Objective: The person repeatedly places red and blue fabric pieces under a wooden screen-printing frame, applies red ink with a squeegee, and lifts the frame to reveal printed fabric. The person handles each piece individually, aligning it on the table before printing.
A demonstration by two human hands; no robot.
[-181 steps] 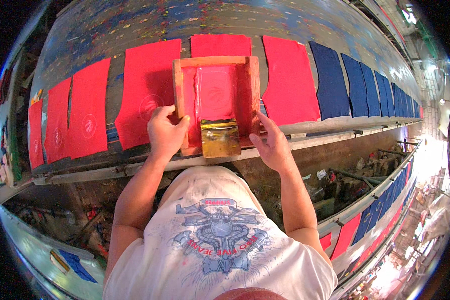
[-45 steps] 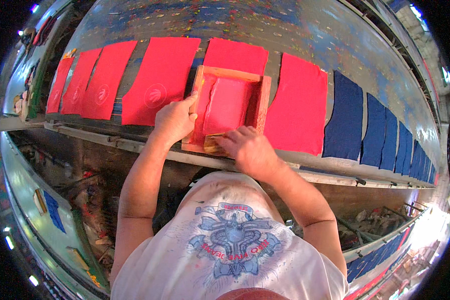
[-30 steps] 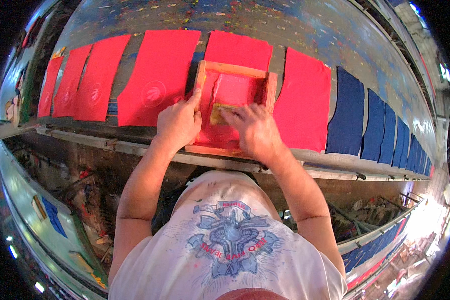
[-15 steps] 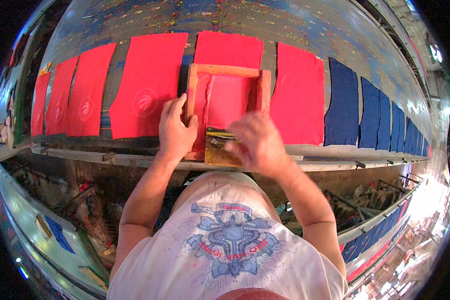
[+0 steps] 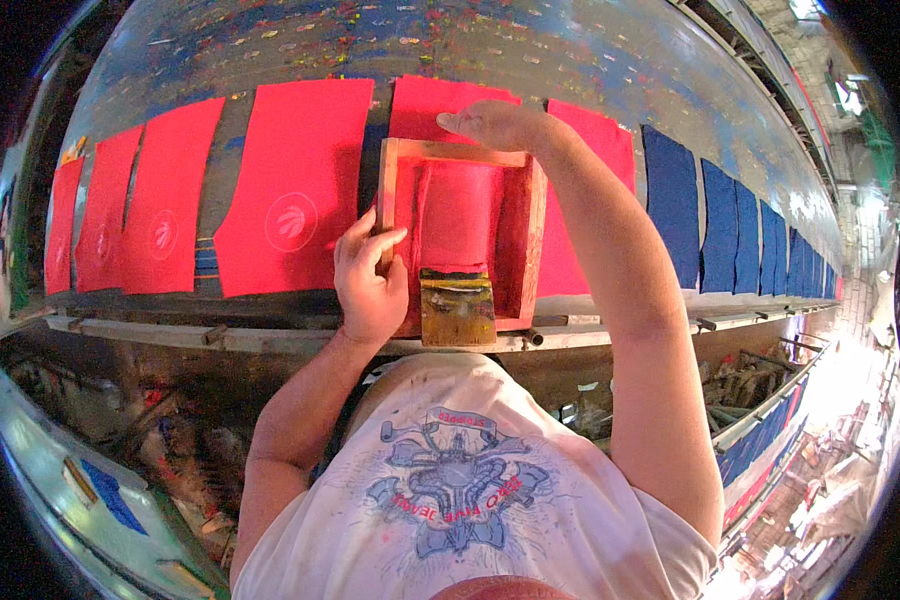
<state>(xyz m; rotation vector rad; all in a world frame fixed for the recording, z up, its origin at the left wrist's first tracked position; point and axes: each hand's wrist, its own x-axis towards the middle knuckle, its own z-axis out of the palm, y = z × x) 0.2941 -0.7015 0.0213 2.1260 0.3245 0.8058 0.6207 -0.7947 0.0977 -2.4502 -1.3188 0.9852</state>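
A wooden-framed printing screen with a red-stained mesh lies over a red cloth panel. At its left rail, my left hand is closed round the wood, fingers bent over the edge. A squeegee with a stained wooden handle leans inside the screen at the near end, untouched by either hand. My right hand reaches past the screen's far rail, over the cloth's far part. Its fingers look stretched out and point left, and nothing shows in them. Whether it presses on the cloth, I cannot tell.
Red panels with a pale round emblem, such as this one, lie to the left. Another red panel is partly behind my right arm. Several navy panels run along the table to the right. A metal rail edges the table's near side.
My right hand has moved from beside the squeegee to beyond the screen's far rail. The squeegee rests alone in the screen. My left hand stays at the left rail.
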